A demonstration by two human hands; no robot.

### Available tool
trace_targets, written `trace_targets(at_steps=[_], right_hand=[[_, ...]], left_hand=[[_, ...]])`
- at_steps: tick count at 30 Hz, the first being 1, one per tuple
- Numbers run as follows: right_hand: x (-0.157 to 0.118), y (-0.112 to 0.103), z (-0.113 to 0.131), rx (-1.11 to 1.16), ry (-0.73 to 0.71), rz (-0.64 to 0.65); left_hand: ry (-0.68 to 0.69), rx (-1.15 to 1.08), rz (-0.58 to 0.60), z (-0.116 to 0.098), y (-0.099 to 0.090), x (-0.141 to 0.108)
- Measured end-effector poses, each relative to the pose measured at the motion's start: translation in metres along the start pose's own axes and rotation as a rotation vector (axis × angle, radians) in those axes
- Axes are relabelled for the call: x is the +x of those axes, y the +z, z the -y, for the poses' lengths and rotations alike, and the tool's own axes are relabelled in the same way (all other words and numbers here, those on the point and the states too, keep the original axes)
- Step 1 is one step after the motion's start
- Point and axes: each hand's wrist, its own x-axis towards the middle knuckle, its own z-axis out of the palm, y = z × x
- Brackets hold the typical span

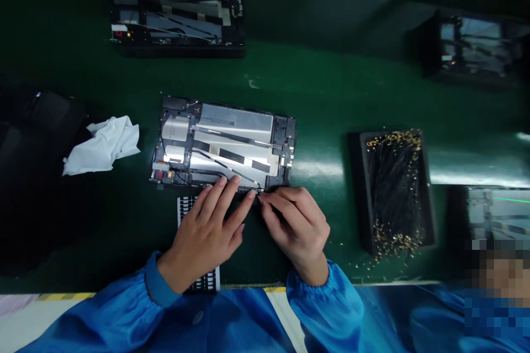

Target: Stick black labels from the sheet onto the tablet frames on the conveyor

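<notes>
On the left of the green surface lies a crumpled white cloth. Next, the left hand reaches in from a blue sleeve, wrist low, fingers spread, its grip open, with fingertips resting on the near edge of an opened tablet frame, which lies flat mid-surface. A perforated black strip lies under that palm. The right hand angles inward, its grip closed in a pinch on a thin cable at the frame's near edge. Farther right sits a black tray scattered with gold flecks.
</notes>
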Motion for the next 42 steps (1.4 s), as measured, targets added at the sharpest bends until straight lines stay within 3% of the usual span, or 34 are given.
trace_targets(at_steps=[14, 27, 32, 35, 38, 40, 42], right_hand=[[0.002, 0.001, 0.004, 0.041, 0.046, -0.032], [-0.009, -0.001, 0.003, -0.08, -0.054, 0.005], [-0.011, 0.001, 0.004, 0.004, -0.001, -0.023], [-0.014, 0.001, 0.003, 0.085, 0.16, -0.163], [-0.012, -0.004, -0.001, 0.16, 0.549, -0.277], [-0.007, -0.009, -0.004, 0.271, 0.8, -0.232], [0.002, -0.015, -0.008, 0.416, 0.946, -0.16]], left_hand=[[-0.011, -0.011, 0.008, -0.001, -0.001, 0.001], [-0.023, -0.022, 0.016, 0.0, -0.001, 0.0], [-0.025, -0.045, 0.002, 0.002, -0.001, 0.0], [-0.007, -0.059, -0.039, 0.004, -0.001, -0.002], [0.023, -0.059, -0.066, 0.005, -0.001, -0.004], [0.02, -0.053, -0.034, 0.006, -0.001, -0.004], [0.012, -0.047, 0.012, 0.007, -0.002, -0.004]])
